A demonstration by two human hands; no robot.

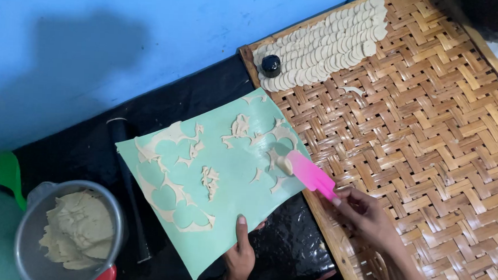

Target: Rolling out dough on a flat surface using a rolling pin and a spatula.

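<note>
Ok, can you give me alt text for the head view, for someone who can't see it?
The right hand scrapes dough scraps off a pale green flexible sheet with a pink scraper, while the left hand holds the sheet's near edge. A woven bamboo tray carries rows of cut dough rounds, and a metal bowl of dough sits at lower left.

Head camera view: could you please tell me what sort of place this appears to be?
Probably a small home or cottage food-making spot on the floor. A woven bamboo tray carries rows of cut dough discs, a metal bowl holds dough, and a green sheet bears dough scraps.
</note>
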